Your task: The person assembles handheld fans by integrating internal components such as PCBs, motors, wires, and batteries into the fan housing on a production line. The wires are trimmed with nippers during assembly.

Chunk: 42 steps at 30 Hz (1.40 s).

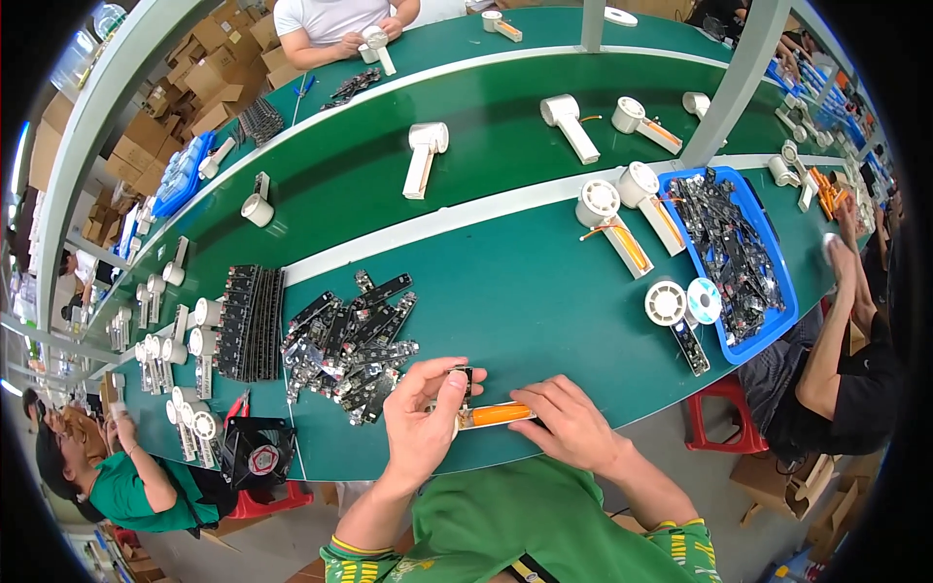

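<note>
Pinching: left hand (pixel 420 428) closes thumb and fingertips on a small black circuit board (pixel 466 378), holding it upright over the open end of the handle.
Steadying: right hand (pixel 567 424) presses down on a white fan handle (pixel 491 416) with an orange battery inside, pinning it flat at the table's near edge, lower centre of the frame.
Supply: loose pile of black boards (pixel 350 345) lies just left of the hands, within easy reach.
Racked boards (pixel 250 324): stacked on edge, left centre.
Blue tray (pixel 775 325): more boards, right of frame, beside a neighbour's arm.
Green belt (pixel 505 146): carries white fan bodies across the upper frame.
</note>
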### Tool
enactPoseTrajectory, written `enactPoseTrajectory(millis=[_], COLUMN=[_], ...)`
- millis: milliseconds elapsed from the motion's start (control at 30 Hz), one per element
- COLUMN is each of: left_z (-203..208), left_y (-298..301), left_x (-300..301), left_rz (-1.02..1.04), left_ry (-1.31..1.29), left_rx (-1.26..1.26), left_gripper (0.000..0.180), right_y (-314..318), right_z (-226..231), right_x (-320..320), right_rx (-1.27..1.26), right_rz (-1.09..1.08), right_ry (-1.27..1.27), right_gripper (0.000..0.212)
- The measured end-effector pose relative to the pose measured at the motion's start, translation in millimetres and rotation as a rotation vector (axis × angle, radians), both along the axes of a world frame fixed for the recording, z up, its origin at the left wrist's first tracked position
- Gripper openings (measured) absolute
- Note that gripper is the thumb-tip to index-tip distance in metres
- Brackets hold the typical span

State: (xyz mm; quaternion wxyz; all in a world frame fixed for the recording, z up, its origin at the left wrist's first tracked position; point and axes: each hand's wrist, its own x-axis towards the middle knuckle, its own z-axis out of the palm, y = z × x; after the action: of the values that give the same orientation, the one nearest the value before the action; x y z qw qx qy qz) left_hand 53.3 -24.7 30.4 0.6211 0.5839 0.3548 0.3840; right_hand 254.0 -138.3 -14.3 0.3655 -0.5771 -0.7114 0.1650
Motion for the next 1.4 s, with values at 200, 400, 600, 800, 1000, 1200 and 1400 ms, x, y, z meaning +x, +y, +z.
enactPoseTrajectory(millis=[200,400,600,800,1000,1200,1400], left_z=[3.0,1.3,0.4,1.5,1.2,0.4,4.3], left_y=[7.2,12.0,13.1,14.4,14.4,8.9,2.2], left_x=[1.7,3.4,4.5,4.3,0.6,-2.1,-10.2], left_rz=[0.008,0.015,0.016,0.033,0.0,0.067,-0.008], left_ry=[-0.058,-0.068,-0.089,-0.037,-0.059,0.273,0.424], left_rx=[-0.103,-0.128,-0.138,-0.208,-0.12,0.333,1.196], left_gripper=[0.019,0.018,0.018,0.02,0.025,0.022,0.028], right_y=[1.6,1.0,-0.6,-0.5,2.2,2.8,1.2], right_z=[1.5,-0.5,1.5,-0.5,-2.6,-6.5,-10.8], right_x=[0.8,1.1,0.8,0.8,3.5,2.8,4.8], right_rx=[0.013,0.019,0.026,0.028,0.03,0.03,0.054], right_rz=[0.007,0.011,0.003,0.002,0.013,0.002,0.005], right_ry=[0.018,0.03,0.023,0.037,0.066,0.084,0.108], right_gripper=[0.042,0.041,0.04,0.04,0.039,0.042,0.042])
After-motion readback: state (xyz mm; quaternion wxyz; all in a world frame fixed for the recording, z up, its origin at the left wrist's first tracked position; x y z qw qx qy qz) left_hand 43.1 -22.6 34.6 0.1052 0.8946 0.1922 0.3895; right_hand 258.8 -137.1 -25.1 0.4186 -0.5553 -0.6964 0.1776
